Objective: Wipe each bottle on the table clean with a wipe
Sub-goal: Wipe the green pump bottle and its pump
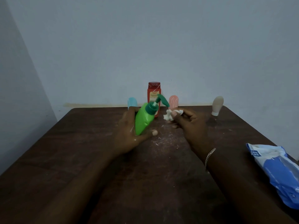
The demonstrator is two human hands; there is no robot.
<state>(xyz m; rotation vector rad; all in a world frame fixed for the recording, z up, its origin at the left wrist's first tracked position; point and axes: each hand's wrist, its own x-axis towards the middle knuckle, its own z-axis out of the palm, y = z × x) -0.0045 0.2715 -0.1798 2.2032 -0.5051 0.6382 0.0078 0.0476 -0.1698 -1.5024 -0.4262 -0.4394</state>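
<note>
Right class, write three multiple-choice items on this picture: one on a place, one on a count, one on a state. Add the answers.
1. Where on the table does the pack lie?
A) left edge B) right edge C) centre

2. How many bottles are in view?
A) three B) five C) seven

3. The green bottle is:
A) standing alone B) lying flat C) held in the left hand

Answers:
1 B: the pack lies at the right edge.
2 B: green, red, blue, pink and beige make five.
3 C: the left hand's fingers curl round it, and it is tilted.
</note>
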